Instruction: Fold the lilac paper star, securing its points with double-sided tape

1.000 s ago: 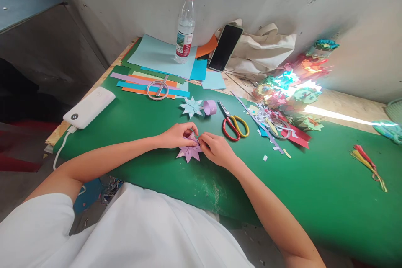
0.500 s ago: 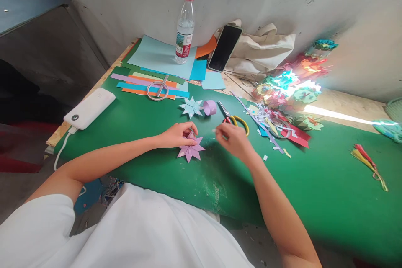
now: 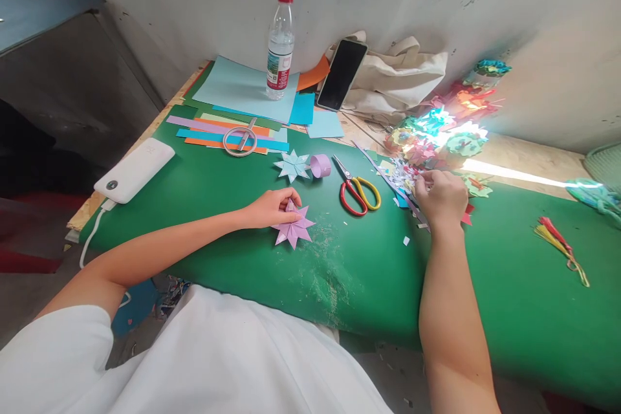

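Observation:
Between the thumb and fingers of my left hand (image 3: 279, 208) is a purple folded paper star (image 3: 294, 230), low over the green table top (image 3: 233, 181). My right hand (image 3: 442, 199) is over the heap of paper scraps (image 3: 405, 174), its fingers bent together; what they pinch, if anything, is too small to make out. A light blue paper star (image 3: 292, 166) lies beyond my left hand, beside a purple paper ring (image 3: 321, 166). Scissors with red and yellow handles (image 3: 358, 193) rest between my two hands.
Paper strips with a tape roll (image 3: 239, 141) lie back left, near a white power bank (image 3: 134, 170). Behind are a water bottle (image 3: 280, 52), a phone (image 3: 342, 74) and a cloth bag (image 3: 398, 81). Paper flowers (image 3: 436, 132) and tassels (image 3: 561, 249) are at right.
My right hand has moved right, from beside the scissors to the scrap heap, uncovering the scissors' handles. My left hand still holds the purple star. The view has shifted slightly.

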Demonstrator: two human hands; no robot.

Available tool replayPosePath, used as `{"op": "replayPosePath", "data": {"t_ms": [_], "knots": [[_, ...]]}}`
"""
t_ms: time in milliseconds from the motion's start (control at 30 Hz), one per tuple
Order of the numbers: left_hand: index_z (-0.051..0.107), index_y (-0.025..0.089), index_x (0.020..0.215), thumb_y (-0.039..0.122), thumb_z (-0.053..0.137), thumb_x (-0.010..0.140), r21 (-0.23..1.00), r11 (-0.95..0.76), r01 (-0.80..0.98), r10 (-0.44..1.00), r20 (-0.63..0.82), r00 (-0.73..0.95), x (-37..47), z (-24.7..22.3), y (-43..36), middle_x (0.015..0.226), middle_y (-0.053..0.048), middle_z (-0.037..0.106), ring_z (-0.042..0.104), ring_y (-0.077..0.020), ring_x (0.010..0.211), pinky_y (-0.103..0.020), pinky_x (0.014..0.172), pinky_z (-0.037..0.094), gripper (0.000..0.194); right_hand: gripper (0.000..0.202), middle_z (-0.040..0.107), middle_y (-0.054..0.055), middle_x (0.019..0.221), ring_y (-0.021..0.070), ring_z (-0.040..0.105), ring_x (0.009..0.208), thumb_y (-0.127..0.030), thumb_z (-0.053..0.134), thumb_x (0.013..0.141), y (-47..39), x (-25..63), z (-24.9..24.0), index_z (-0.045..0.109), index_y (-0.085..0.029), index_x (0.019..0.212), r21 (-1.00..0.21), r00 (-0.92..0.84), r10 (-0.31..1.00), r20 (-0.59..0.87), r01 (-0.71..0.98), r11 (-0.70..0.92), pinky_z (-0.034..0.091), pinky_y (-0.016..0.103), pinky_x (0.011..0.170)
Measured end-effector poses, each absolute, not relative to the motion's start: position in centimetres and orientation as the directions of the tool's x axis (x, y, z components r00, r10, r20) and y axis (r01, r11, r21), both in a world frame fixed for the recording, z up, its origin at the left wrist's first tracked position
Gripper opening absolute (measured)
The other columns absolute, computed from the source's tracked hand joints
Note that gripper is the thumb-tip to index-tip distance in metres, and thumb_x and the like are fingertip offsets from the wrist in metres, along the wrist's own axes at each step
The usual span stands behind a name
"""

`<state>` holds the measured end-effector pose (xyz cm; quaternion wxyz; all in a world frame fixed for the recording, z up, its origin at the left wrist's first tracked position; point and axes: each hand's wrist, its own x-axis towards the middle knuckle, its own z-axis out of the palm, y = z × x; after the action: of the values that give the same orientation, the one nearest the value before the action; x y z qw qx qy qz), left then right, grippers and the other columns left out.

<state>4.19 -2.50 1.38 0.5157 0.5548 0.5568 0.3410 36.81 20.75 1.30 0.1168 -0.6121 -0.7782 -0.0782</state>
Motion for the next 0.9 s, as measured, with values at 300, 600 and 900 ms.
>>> {"op": "replayPosePath", "data": {"t_ms": [300,600,900], "knots": [[0.053,0.018,0.095,0.035,0.065,0.077,0.952,0.152,0.265,0.968,-0.198,0.157,4.1,1.4,-2.5,0.076,0.003,0.061,0.056,-0.0105,0.068,-0.022,0.063,0.043,0.028,0.035,0.058,0.009,0.123,0.0196,0.059,0.106,-0.038,0.055,0.093,21.2,37.0,0.9,0.057,-0.016,0.121,0.002,-0.234,0.903,0.361,0.968,0.25,0.052,0.042,0.091],[0.054,0.018,0.097,0.035,0.069,0.074,0.947,0.147,0.287,0.966,-0.2,0.165,3.9,1.1,-2.4,0.08,0.002,0.063,0.057,-0.0118,0.069,-0.023,0.063,0.043,0.032,0.034,0.058,0.01,0.123,0.0188,0.059,0.106,-0.038,0.055,0.094,20.7,36.1,1.0,0.058,-0.017,0.119,-0.071,-0.185,0.9,0.394,0.971,0.23,0.052,0.04,0.091],[0.052,0.02,0.099,0.034,0.068,0.075,0.943,0.136,0.303,0.963,-0.198,0.181,3.9,1.0,-2.4,0.072,0.004,0.058,0.054,-0.0109,0.064,-0.022,0.06,0.04,0.033,0.03,0.067,0.011,0.09,0.0215,0.061,0.086,-0.031,0.037,0.097,14.4,30.0,2.2,0.062,-0.016,0.102,-0.253,-0.461,0.801,0.382,0.781,0.57,0.045,0.037,0.082]]}}
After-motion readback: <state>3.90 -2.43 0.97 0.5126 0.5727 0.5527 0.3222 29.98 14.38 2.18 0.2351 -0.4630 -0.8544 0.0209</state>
